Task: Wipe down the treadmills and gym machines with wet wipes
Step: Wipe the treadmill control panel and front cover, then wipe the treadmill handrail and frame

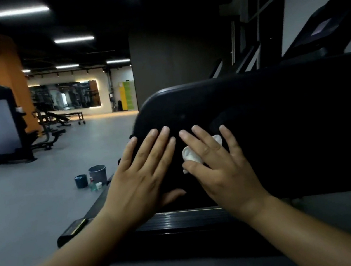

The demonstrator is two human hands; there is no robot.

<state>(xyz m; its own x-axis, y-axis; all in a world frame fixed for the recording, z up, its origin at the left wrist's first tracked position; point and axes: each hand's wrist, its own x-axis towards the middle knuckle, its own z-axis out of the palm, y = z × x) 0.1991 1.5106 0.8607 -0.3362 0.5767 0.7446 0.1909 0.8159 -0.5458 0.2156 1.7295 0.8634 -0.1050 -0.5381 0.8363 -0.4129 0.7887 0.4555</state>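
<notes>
Hands lie flat, fingers straight: left hand (144,172) braces the treadmill console (282,116), right hand (219,167) presses the wet wipe (190,154) against it. Best sweep overlapping strokes across the console, pressure even.

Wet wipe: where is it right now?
In the head view, the wet wipe sits under the right hand, pressed against the black treadmill console, just right of the left hand.

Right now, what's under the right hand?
A white wet wipe, which the right hand presses flat-fingered against the black treadmill console. Only two bits peek out; the rest is covered by the hand.
</notes>
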